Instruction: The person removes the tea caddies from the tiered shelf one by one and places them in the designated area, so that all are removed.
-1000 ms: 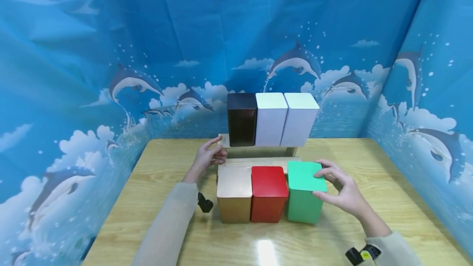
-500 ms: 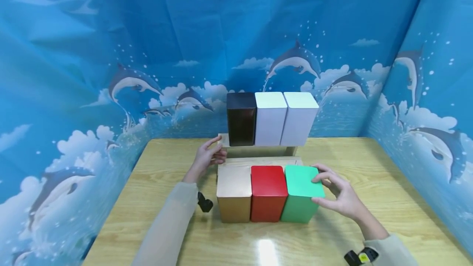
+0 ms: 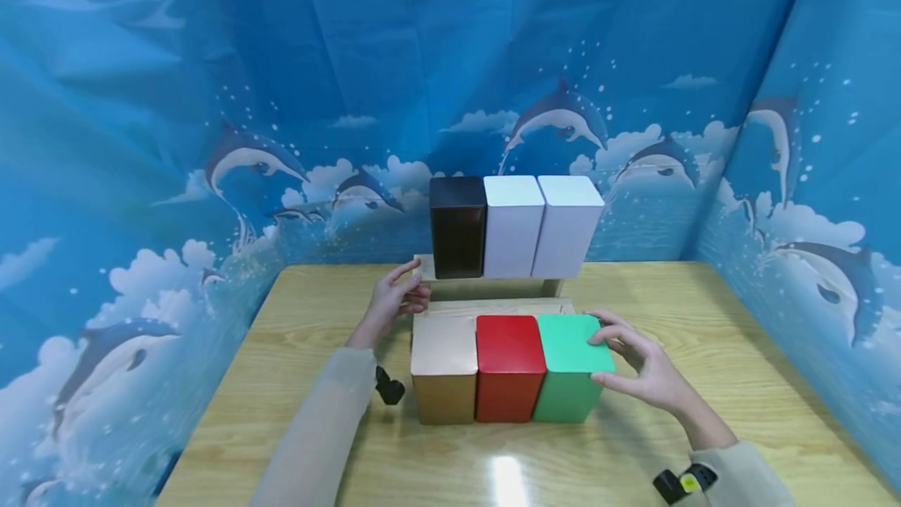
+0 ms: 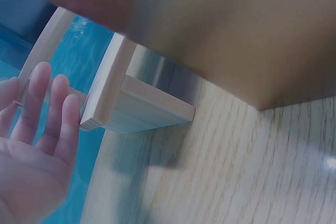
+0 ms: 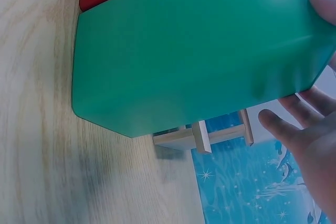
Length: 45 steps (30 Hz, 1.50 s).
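Note:
My right hand [image 3: 651,370] grips the right side of a tall green box [image 3: 573,382], thumb in front and fingers at the top edge. That box stands upright against a red box [image 3: 510,382], which touches a gold box [image 3: 445,382] on its left. My left hand [image 3: 390,300] holds the left end of the upper board of a two-step wooden rack [image 3: 425,266]. On that board stand a black box [image 3: 457,233] and two white boxes [image 3: 514,229], side by side. In the left wrist view, the gold box hides part of the rack.
The wooden table [image 3: 317,382] runs forward to a blue dolphin-print backdrop [image 3: 352,61] at the back and sides. Behind the front row lies the rack's lower board [image 3: 500,307], partly hidden by the boxes.
The green box has moved left and slightly nearer me, closing its gap to the red box, with my right hand on it. My left hand stays at the rack.

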Tool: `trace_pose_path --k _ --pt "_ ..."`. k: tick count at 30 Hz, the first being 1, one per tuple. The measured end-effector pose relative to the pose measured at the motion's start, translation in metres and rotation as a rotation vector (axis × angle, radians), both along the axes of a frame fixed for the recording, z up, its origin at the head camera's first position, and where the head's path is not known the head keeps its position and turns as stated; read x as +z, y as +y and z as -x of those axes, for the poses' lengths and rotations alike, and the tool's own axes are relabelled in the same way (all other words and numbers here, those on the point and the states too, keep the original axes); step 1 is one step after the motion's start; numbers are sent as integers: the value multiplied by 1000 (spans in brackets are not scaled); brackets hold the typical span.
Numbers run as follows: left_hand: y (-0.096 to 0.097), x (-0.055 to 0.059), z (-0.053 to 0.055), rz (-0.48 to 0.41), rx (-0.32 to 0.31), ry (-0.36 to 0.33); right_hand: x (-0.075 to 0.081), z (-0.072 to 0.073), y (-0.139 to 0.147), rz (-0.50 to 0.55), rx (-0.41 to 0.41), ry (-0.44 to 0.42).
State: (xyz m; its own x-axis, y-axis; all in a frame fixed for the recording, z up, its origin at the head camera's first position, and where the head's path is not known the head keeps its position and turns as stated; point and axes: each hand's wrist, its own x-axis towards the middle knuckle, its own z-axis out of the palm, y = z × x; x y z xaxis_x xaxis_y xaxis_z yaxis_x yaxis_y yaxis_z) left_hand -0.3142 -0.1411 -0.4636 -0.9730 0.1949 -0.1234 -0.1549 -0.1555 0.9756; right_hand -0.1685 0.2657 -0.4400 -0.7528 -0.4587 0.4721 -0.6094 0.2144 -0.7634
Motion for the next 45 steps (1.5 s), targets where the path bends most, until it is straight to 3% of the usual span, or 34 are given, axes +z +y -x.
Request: trace_pose_path --k 5,10,15,29,39,45 --pt "0 -11 7 -11 28 -2 1 1 0 -16 4 -1" --pt "1 -14 8 -22 64 8 -1 1 -1 5 24 51" --pt "3 -14 7 -6 85 14 -4 1 -1 50 42 96" --pt "6 -7 6 28 83 -31 -5 -1 2 148 7 114" --pt "7 -3 8 28 107 -54 2 -5 3 107 -130 1" --pt "7 -2 11 8 110 -90 5 -1 3 63 -193 2"
